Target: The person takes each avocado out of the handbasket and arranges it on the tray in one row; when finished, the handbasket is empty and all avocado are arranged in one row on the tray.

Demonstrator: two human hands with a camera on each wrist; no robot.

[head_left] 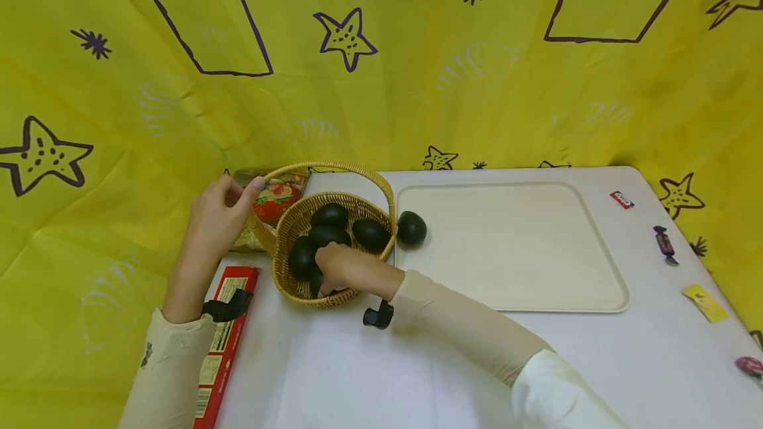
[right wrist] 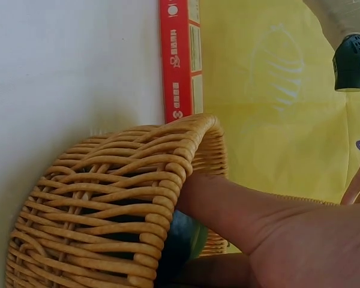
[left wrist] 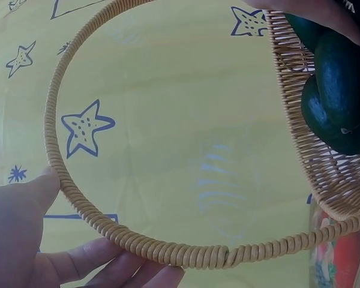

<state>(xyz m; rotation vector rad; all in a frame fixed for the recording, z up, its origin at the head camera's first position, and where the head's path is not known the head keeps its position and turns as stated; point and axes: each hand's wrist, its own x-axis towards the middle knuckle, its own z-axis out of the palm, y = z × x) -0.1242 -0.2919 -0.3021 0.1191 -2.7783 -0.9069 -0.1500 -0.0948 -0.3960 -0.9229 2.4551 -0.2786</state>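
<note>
Cream tray [head_left: 596, 283], red box [head_left: 222, 343], sweets [head_left: 665, 244]

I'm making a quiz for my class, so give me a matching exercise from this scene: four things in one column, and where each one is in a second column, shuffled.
Things:
1. left hand
2. right hand
3. lone dark avocado
4. red box

Places:
A. on the table between basket and tray
B. inside the wicker basket
C. on the basket's handle
D. under the left forearm

Pairs: 1-C, 2-B, 3-A, 4-D

We see our left hand [head_left: 217, 217] on the wicker basket [head_left: 286, 286] handle while our right hand [head_left: 336, 269] reaches among its dark avocados [head_left: 329, 216]
</note>
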